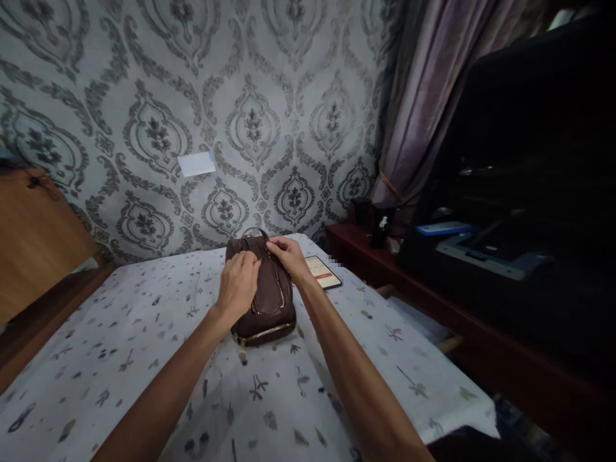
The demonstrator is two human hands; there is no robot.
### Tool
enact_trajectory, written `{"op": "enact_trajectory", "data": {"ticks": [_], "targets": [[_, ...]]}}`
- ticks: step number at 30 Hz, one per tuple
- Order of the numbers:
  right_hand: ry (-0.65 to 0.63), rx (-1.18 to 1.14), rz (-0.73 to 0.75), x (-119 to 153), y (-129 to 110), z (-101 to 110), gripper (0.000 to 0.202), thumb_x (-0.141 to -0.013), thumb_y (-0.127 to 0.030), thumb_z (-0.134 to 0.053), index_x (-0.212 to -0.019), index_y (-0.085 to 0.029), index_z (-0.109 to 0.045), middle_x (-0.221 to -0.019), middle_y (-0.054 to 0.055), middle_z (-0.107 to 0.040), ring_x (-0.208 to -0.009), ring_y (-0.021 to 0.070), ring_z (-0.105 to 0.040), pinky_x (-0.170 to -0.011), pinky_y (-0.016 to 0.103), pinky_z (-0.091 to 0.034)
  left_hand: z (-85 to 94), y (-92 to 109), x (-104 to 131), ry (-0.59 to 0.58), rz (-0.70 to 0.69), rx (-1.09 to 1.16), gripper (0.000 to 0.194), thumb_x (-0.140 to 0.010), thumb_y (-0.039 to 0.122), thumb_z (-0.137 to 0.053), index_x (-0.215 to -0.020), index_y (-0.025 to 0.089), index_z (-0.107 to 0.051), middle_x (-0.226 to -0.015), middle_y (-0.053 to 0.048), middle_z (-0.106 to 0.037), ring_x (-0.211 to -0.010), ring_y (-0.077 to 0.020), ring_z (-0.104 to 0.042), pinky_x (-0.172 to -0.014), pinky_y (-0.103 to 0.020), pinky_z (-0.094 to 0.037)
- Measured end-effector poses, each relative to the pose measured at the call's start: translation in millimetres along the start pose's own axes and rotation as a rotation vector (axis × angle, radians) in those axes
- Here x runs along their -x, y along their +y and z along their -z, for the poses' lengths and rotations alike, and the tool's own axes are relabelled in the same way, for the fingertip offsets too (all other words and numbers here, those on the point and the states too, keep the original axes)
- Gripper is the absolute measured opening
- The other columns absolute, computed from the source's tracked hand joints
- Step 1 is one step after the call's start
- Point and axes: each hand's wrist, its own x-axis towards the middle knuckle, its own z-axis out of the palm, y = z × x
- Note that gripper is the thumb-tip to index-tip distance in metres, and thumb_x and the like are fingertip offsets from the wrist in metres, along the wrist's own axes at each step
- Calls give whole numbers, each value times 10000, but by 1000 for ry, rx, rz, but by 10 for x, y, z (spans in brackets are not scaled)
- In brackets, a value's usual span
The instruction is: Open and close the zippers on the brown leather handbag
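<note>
A small dark brown leather-look backpack (269, 292) lies on the bed with its top loop toward the wall. Gold zippers curve along its front pocket and run across its lower edge; a tag hangs from the lower left corner. My left hand (238, 282) rests on the left of the bag's front, fingers curled closed against it. At the upper right edge, my right hand (289, 255) pinches the bag near the upper end of the curved zipper. Whether a zipper pull is between those fingertips is too small to tell.
Right of the bag lies a tablet or phone (325, 273) with its screen lit. A patterned white sheet (144, 333) covers the bed. At left stands a wooden panel (43, 237); at right are a dark red shelf (356, 240), small items and a large black screen-like surface (529, 160).
</note>
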Motion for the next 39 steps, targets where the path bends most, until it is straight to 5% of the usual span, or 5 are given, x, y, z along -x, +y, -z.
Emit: {"op": "enact_trajectory", "data": {"ticks": [6,12,29,34,39], "targets": [[-22,63,-38,425,-59,136,471,-705,-470,-740,-1110,-234,-687,-1212,78,-654,-1140,254,-577,-970,400,-451,-4,-15,-2,21,5,34,201,-975,244,-382,-816,200,-496,-821,-55,-583,-815,-205,-538,-734,-317,-397],[-160,115,-26,1009,18,243,941,-633,-480,-829,-1453,-315,-398,-1488,75,-426,-1353,284,-408,-1097,452,-368,12,-6,-15,6,41,112,196,-964,229,-402,-793,199,-493,-821,-60,-572,-824,-214,-541,-740,-319,-399],[-63,195,105,1125,218,162,936,-716,-519,-774,-1500,-300,-311,-1540,95,-351,-1396,304,-352,-1125,481,-330,199,-17,1,-150,-44,192,139,-934,312,-486,-933,189,-552,-916,-63,-580,-912,-227,-540,-810,-340,-421],[-43,251,114,1139,236,176,954,-725,-546,-755,-1512,-285,-282,-1558,110,-322,-1413,316,-324,-1122,514,-329,294,-45,243,-261,-154,136,582,-811,426,-670,-1298,202,-444,-1259,-118,-525,-1164,-305,-481,-967,-440,-417],[-32,343,176,1181,257,169,872,-809,-536,-678,-1521,-276,-248,-1546,123,-341,-1397,297,-362,-1112,501,-358,216,-74,345,-211,-173,115,637,-825,379,-664,-1372,204,-387,-1293,-129,-514,-1217,-307,-461,-1037,-473,-393]]}}
